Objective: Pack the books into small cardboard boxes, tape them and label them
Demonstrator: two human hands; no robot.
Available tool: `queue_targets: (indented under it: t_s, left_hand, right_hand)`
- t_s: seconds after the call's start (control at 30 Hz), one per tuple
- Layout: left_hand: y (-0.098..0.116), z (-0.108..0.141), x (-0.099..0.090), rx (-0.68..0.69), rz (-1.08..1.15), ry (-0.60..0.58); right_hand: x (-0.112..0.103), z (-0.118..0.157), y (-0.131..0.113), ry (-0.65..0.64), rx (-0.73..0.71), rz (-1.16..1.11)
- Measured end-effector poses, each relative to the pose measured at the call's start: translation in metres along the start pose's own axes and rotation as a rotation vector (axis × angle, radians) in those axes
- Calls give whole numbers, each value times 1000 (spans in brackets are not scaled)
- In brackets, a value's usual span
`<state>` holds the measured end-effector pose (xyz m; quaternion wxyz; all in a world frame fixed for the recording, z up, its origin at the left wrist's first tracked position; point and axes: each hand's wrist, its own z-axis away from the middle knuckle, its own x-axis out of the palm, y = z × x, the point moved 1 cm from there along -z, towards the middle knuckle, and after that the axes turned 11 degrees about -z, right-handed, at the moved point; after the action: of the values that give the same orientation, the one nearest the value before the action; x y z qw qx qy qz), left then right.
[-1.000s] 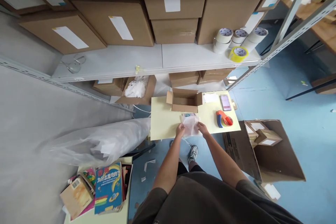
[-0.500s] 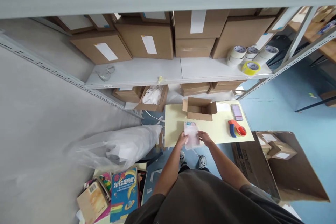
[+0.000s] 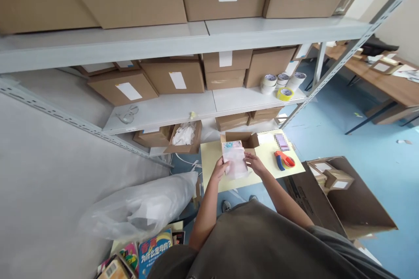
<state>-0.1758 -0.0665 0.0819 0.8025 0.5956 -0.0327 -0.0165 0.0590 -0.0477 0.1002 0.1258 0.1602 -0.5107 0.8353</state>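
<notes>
Between my two hands is a book (image 3: 233,144) with a colourful top edge. A thin, whitish see-through wrapping (image 3: 236,165) covers most of it. My left hand (image 3: 220,169) grips its left edge, thumb on the front. On the right edge, the fingers of my right hand (image 3: 254,163) press against the wrapping. Right behind the book stands an open cardboard box (image 3: 250,140) on the pale yellow table (image 3: 211,178); the book hides part of it. To the right of my right hand lies a red and blue tape dispenser (image 3: 284,160).
A phone-like item (image 3: 282,141), blurred out, lies at the table's right. Tape rolls (image 3: 269,83) and cartons fill the shelf (image 3: 163,107) ahead. A large carton (image 3: 360,200) stands right; a plastic bag (image 3: 144,205) and books (image 3: 153,248) are at left.
Both hands have lifted the wrapped book forward, so it now overlaps the open box's near side in view. My head has tilted up, showing more of the upper shelf.
</notes>
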Motion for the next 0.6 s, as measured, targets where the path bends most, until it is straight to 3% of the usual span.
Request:
queue_targets:
  t_s: [0.17,0.3,0.43,0.6]
  left_hand:
    - [41,-40,26,20,-52,-15]
    - [56,-62,42,44,52,-40]
    - [54,-81,62,-14,65,3]
    - [30,-102,109,-54,103,165]
  right_hand:
    - [-8,-22,-50,6,-104,32]
    - [-25,-40,-72,-18,-119,-17]
    - [-48,-62,-83,-24,-126,-10]
    - [-59,-108,-101,-51,-176,236]
